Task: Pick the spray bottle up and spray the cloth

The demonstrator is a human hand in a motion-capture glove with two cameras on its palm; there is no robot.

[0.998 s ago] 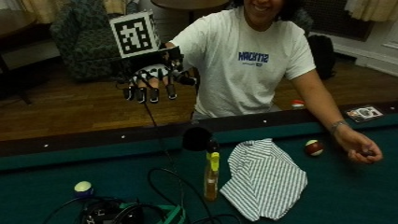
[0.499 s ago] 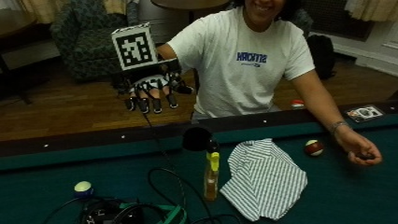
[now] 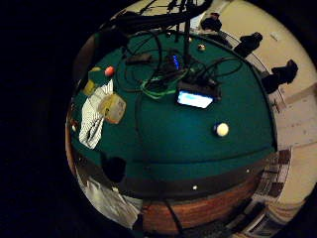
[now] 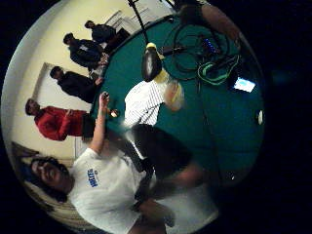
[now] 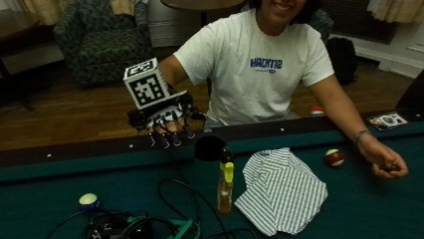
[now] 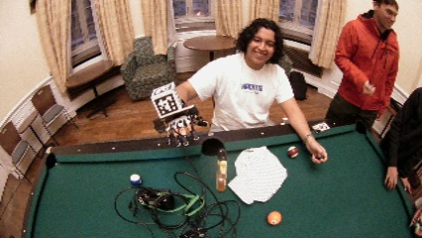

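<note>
Spray bottle: upright on the green counter, yellow nozzle on top, amber liquid inside — untouched.
Cloth: striped, lies flat just beside the bottle, on the side toward the person's bare hand.
Right hand: gloved, in the air above the counter's near rail, well apart from the bottle; fingers hang straight down, slightly spread, nothing in them.
Bare hand: rests on the felt near a red-and-white ball; looks closed around something small, can't tell what.
Palm views: the bottle shows small beside the cloth on the felt in both — so the palm is not close to it.
Other clutter: blue-and-white ball, tangle of cables with a green cord, orange ball in the wide view.
Progress: nothing done yet — no grasp, no lift, no spray.
Left: reach down to the bottle, grip its body, lift, aim the nozzle at the cloth, squeeze.
Watch: bottle is tall and narrow, so I'd judge a sideways bump could tip it.
</note>
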